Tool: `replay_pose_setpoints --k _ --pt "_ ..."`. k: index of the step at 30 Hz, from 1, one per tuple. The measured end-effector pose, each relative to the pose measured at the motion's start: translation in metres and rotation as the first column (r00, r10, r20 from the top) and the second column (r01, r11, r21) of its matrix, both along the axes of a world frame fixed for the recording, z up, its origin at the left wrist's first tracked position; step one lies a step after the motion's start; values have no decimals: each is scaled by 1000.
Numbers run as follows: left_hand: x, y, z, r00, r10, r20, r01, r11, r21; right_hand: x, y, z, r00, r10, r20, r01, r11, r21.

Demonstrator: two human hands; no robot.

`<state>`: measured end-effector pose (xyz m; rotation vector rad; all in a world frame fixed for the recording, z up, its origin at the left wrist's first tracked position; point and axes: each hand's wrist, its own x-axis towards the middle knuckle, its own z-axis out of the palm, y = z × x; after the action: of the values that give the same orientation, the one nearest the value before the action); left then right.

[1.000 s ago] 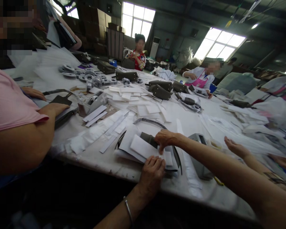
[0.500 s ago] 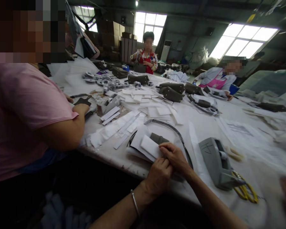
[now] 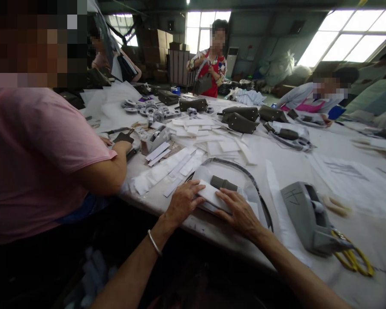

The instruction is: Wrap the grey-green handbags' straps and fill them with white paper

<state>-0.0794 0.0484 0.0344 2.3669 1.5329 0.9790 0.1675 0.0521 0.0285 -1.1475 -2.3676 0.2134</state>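
A folded white sheet (image 3: 214, 196) lies over a dark bag piece at the table's front edge. At its left end is my left hand (image 3: 184, 201), thumb and fingers apart, fingertips touching it. My right hand (image 3: 239, 211) rests on its right end with fingers spread. Just behind the sheet shows a dark olive strap piece (image 3: 224, 183). A long black strap (image 3: 246, 174) curves around behind and to the right of these. What lies beneath my palms is hidden.
A grey tape dispenser (image 3: 304, 219) and yellow-handled scissors (image 3: 354, 257) lie to the right. White cards (image 3: 218, 143) and dark bags (image 3: 241, 120) are spread behind. A person in pink (image 3: 51, 159) works close on the left; others are across the table.
My hands were together at the sheet's right end; now my left hand has moved left and both have opened out along it. The view has shifted slightly.
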Motion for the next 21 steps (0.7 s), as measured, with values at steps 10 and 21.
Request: replay_pose_setpoints --k 10,21 --pt "-7 -5 9 986 -150 -65 150 989 -16 6 0 -6 997 49 52 -51 998 44" --pt "-29 28 -8 944 -296 144 249 929 275 6 -1 -3 996 81 48 -86 991 101"
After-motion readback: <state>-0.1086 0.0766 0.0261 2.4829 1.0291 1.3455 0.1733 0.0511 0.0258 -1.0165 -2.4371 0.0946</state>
